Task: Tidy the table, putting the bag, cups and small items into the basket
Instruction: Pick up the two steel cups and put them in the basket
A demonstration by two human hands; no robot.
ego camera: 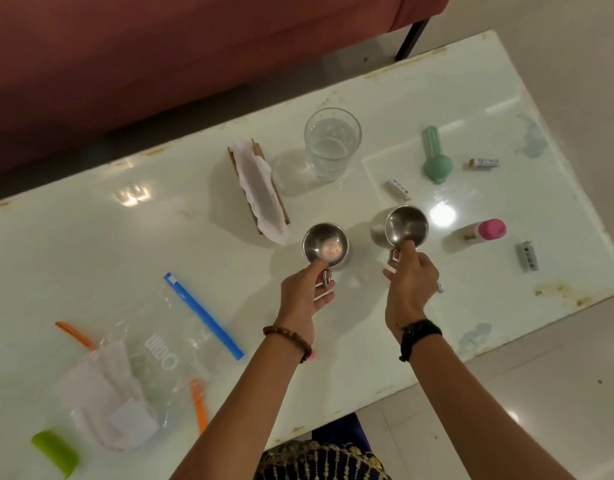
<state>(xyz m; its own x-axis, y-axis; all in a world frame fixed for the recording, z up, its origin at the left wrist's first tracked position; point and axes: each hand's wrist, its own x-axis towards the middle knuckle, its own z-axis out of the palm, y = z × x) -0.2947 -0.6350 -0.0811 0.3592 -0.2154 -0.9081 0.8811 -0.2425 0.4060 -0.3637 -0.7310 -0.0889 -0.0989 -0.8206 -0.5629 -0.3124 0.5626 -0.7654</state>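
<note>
My left hand pinches the handle of a small steel cup near the table's middle. Beside it, my right hand grips the handle of a second steel cup, which is tilted. A clear zip bag with a blue slider strip lies at the left, holding white paper. Small items lie scattered on the right: a green clip, a pink-capped bottle, two small white tubes and a grey piece. No basket is in view.
A glass of water stands behind the cups. A brown holder with white tissue lies left of it. Orange strips and a green object lie at the near left. The white table has a red sofa behind it.
</note>
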